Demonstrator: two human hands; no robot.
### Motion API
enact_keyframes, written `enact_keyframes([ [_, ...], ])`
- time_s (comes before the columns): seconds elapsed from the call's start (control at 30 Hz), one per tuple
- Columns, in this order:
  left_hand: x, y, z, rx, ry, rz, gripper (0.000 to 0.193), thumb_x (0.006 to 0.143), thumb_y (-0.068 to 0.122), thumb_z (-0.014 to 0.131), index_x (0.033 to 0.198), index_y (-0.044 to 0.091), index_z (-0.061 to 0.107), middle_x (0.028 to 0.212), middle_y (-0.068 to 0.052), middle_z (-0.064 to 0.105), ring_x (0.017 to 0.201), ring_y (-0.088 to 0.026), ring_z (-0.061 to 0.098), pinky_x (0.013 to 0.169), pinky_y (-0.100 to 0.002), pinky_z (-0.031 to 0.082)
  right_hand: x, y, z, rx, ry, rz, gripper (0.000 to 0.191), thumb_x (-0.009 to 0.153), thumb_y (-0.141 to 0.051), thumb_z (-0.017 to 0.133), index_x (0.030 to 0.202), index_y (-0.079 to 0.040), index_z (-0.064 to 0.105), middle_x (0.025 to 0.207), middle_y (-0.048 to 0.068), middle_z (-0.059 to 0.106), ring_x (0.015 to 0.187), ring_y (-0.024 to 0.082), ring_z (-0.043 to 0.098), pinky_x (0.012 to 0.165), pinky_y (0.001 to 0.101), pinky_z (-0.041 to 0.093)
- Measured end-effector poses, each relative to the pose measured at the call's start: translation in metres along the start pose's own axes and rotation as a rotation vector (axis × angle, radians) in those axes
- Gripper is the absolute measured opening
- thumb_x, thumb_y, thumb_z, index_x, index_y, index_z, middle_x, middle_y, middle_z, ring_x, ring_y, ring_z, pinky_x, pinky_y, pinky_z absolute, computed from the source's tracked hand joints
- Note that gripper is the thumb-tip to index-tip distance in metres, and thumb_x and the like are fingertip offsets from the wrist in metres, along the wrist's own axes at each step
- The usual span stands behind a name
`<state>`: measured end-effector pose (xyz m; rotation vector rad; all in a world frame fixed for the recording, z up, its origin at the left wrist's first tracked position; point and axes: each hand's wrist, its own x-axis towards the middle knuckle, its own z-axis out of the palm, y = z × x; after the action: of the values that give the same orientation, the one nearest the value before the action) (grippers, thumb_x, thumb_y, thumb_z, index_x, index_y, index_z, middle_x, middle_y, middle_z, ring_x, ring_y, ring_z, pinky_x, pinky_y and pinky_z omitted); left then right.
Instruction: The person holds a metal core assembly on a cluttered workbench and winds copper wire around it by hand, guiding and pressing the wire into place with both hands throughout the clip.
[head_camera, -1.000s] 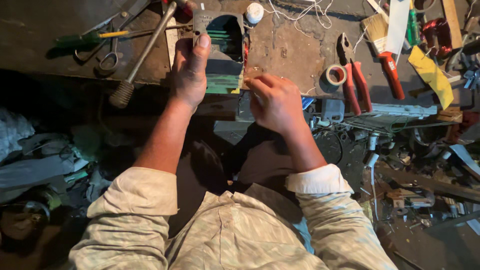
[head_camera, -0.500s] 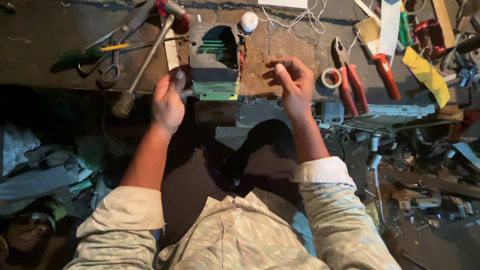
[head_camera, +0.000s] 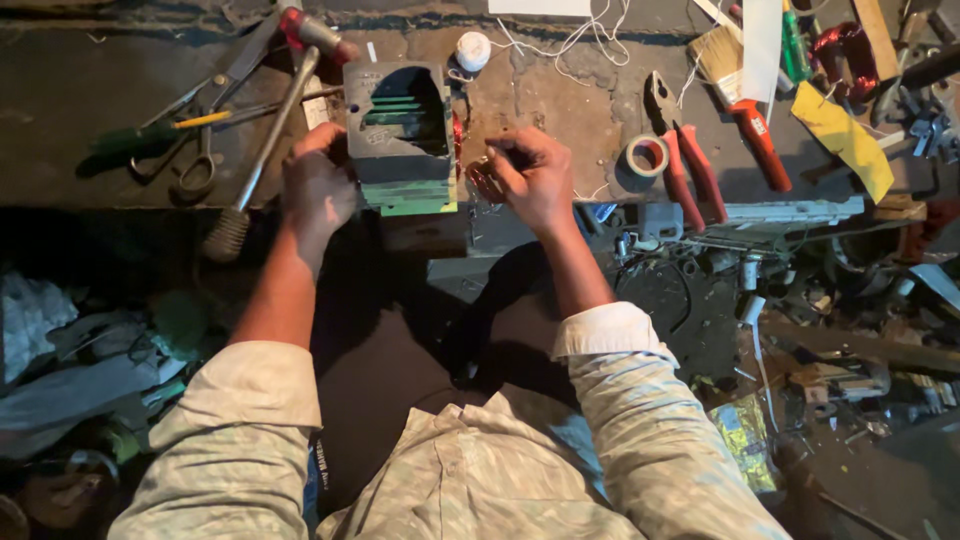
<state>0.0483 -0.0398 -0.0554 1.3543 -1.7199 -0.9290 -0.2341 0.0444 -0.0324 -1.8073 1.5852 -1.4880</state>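
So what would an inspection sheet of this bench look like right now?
Surface: worn, stained bench top, dim light.
Job's things: grey and green layered metal block with a hollow middle, at the bench edge; reddish wire on its right side.
Clutter: hammer, scissors, green-handled screwdriver, red-handled pliers, brush, tape roll, yellow sheet.
Hands: left hand rests against the block's left side; right hand pinches something small beside the wire, too small to tell.
Cables: white string loose from a small white spool.
Surroundings: scrap metal parts on the right, crumpled rags on the left.
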Motion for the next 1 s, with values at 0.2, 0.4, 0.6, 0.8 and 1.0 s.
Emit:
enact_keyframes([
  [0.2, 0.008, -0.003, -0.001, -0.285, -0.159, -0.115, 0.013, 0.086, 0.009, 0.070, 0.099, 0.009, 0.073, 0.089, -0.007, 0.075, 0.075, -0.015, 0.066, 0.067, -0.033, 0.051, 0.011, 0.000, 0.003, 0.421, -0.092, 0.407, 0.007, 0.094, -0.008, 0.074, 0.096, -0.001, 0.074, 0.076, 0.003, 0.072, 0.067, 0.006, 0.066, 0.059, 0.0242, 0.053],
  [0.4, 0.003, 0.004, -0.001, 0.136, -0.061, -0.129, 0.009, 0.086, 0.007, 0.072, 0.094, 0.010, 0.075, 0.075, -0.004, 0.072, 0.064, -0.009, 0.065, 0.058, -0.025, 0.046, 0.030, -0.012, 0.008, 0.234, -0.205, 0.183, 0.023, 0.093, -0.012, 0.082, 0.111, -0.002, 0.071, 0.089, 0.005, 0.075, 0.074, 0.008, 0.068, 0.065, 0.0244, 0.054],
  [0.6, 0.009, 0.019, 0.001, -0.631, -0.151, -0.286, 0.026, 0.095, 0.001, 0.059, 0.114, 0.009, 0.074, 0.078, 0.003, 0.061, 0.067, -0.006, 0.053, 0.057, -0.023, 0.040, 0.039, -0.022, 0.017, 0.023, -0.211, 0.179, 0.048, 0.079, -0.026, 0.086, 0.122, -0.009, 0.071, 0.088, 0.003, 0.075, 0.066, 0.011, 0.069, 0.061, 0.0268, 0.052],
  [0.8, 0.001, 0.038, -0.005, -0.372, -0.177, 0.025, 0.029, 0.091, -0.001, 0.063, 0.117, 0.011, 0.073, 0.098, 0.002, 0.075, 0.085, -0.008, 0.067, 0.075, -0.023, 0.053, 0.029, -0.020, 0.023, -0.064, -0.101, 0.123, 0.040, 0.085, -0.031, 0.083, 0.118, -0.011, 0.073, 0.083, 0.005, 0.075, 0.071, 0.014, 0.073, 0.068, 0.0272, 0.056],
  [1.0, -0.007, 0.052, -0.009, 0.093, 0.000, 0.062, 0.028, 0.094, 0.009, 0.069, 0.120, 0.016, 0.074, 0.096, -0.006, 0.077, 0.084, -0.016, 0.072, 0.072, -0.031, 0.053, 0.028, -0.017, 0.024, -0.123, -0.098, 0.089, 0.036, 0.085, -0.031, 0.081, 0.113, -0.010, 0.074, 0.086, 0.005, 0.076, 0.076, 0.018, 0.075, 0.069, 0.0295, 0.056],
])
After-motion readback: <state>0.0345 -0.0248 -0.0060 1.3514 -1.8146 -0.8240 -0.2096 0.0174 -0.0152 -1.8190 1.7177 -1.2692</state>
